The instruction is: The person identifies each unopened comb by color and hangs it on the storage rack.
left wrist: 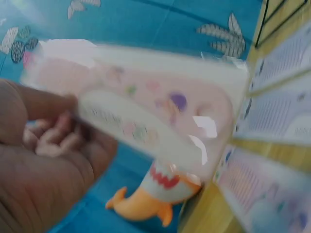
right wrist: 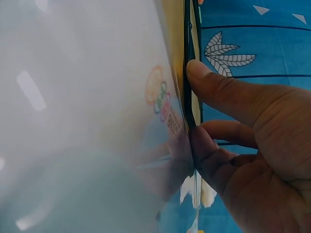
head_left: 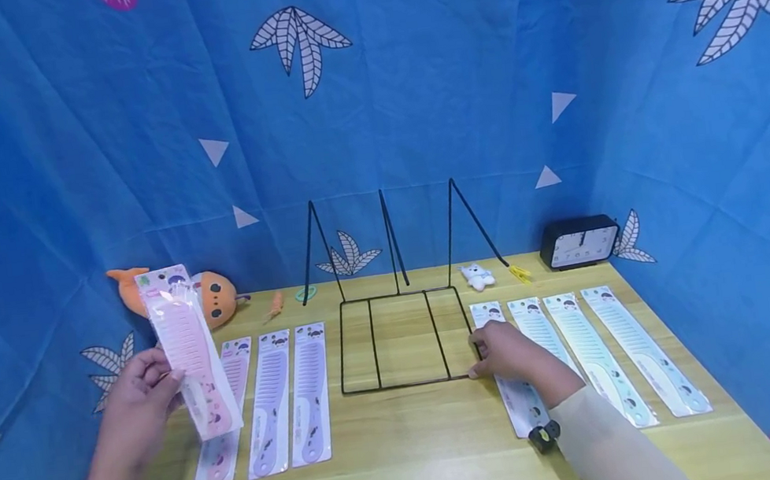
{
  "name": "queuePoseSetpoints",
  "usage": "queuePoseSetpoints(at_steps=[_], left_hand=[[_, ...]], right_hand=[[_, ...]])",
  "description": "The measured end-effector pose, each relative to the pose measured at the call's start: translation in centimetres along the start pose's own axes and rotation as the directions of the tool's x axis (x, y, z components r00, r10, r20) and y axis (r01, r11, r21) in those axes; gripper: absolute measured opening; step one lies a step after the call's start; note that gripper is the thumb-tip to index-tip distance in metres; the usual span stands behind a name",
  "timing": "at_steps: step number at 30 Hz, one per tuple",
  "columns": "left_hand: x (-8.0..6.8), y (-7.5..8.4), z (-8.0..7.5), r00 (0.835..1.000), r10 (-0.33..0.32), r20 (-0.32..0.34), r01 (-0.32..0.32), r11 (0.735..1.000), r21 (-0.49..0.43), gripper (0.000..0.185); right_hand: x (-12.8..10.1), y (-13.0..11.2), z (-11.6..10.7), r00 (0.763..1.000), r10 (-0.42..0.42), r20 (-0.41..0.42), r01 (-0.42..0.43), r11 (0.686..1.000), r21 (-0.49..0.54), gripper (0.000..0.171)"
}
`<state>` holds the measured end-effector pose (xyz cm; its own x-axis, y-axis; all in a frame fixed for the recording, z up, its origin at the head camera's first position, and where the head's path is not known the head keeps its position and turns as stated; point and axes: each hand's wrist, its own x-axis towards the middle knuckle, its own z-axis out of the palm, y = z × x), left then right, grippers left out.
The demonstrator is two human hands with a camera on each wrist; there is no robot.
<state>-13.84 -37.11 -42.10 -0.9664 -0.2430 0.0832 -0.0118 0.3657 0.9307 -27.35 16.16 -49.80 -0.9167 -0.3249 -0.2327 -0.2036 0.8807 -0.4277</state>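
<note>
A packaged pink comb [head_left: 187, 350] is raised in my left hand [head_left: 136, 403], which pinches the clear pack by its left edge with the thumb across the front. In the left wrist view the comb's handle end [left wrist: 194, 107] points right. My right hand [head_left: 512, 352] grips the right side of a black wire rack [head_left: 409, 384] near its front corner. Seen from the right wrist, the thumb and curled fingers meet the dark wire [right wrist: 188, 48]. Beneath that hand lies a packaged comb [head_left: 518, 407], partly hidden. Another packaged pink comb [head_left: 217, 457] lies partly behind the raised one.
Two packaged purple combs [head_left: 268, 404] lie left of the rack; several pale green-blue ones [head_left: 605, 357] lie to its right. Along the back are an orange plush toy [head_left: 220, 298], a small white figure [head_left: 478, 277] and a black clock [head_left: 579, 241]. Blue cloth [head_left: 413, 110] encloses the table.
</note>
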Motion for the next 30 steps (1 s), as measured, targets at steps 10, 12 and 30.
queuePoseSetpoints(at_steps=[10, 12, 30], left_hand=[[-0.7, 1.7, 4.7, 0.826, 0.491, 0.276, -0.323, 0.815, -0.481, 0.040], [-0.8, 2.2, 5.9, 0.814, 0.499, 0.298, -0.334, 0.821, -0.462, 0.037], [-0.9, 5.1, 15.9, 0.865, 0.302, 0.400, -0.278, 0.953, -0.117, 0.012]], right_hand=[[0.1, -0.1, 0.1, 1.000, -0.030, -0.008, 0.030, 0.999, -0.020, 0.032], [0.1, -0.1, 0.1, 1.000, -0.026, -0.008, 0.026, 0.999, -0.020, 0.031], [0.0, -0.1, 0.2, 1.000, -0.013, -0.009, 0.013, 1.000, -0.009, 0.031]])
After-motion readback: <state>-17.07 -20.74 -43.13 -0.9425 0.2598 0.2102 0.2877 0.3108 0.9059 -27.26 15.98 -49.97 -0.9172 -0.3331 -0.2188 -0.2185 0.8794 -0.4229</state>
